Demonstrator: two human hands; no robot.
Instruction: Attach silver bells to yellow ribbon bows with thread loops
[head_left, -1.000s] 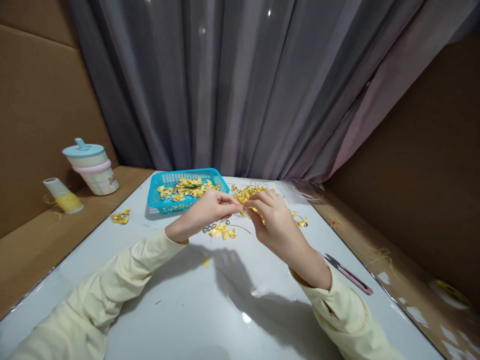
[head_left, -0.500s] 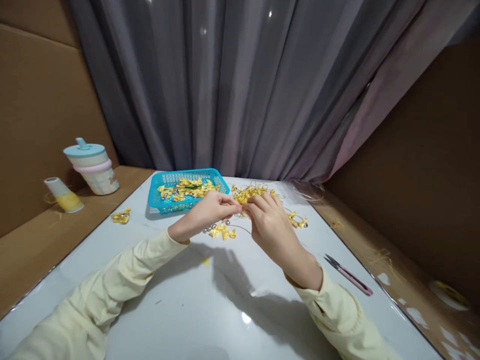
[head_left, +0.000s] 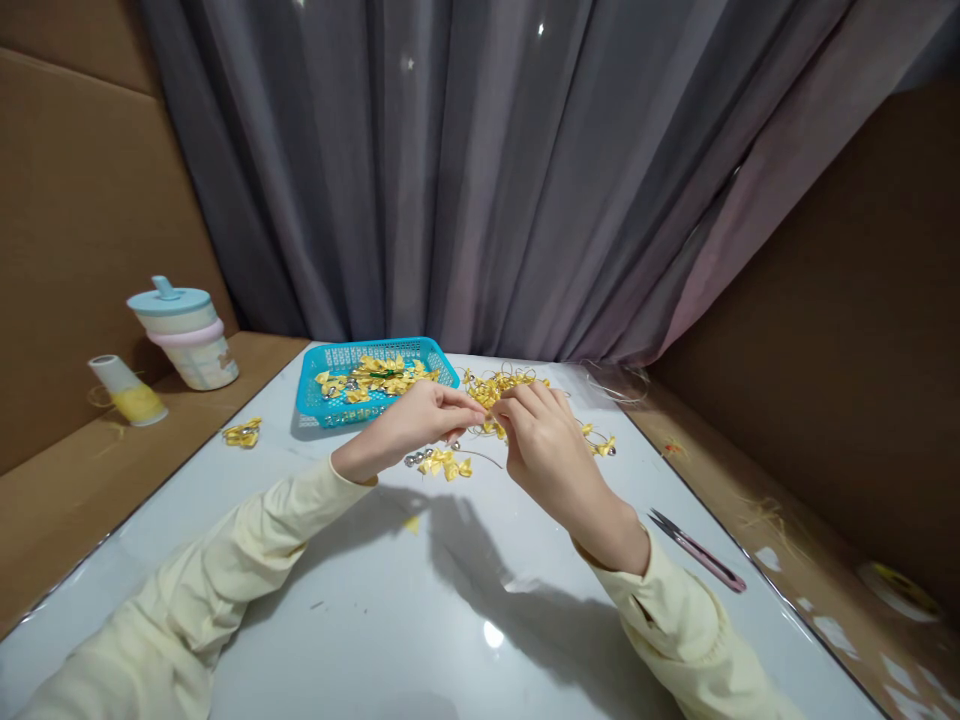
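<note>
Left hand [head_left: 416, 420] and right hand [head_left: 544, 440] fingertips pinched together on small gold bow [head_left: 491, 425], teal basket [head_left: 322, 395] behind, pink snips [head_left: 697, 550] right.

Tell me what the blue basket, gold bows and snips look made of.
Blue basket: moulded plastic, glossy, with a perforated lattice wall. Gold bows: probably satin ribbon, folded and shiny. Snips: dark metal blades; pink handle, likely plastic.
</note>
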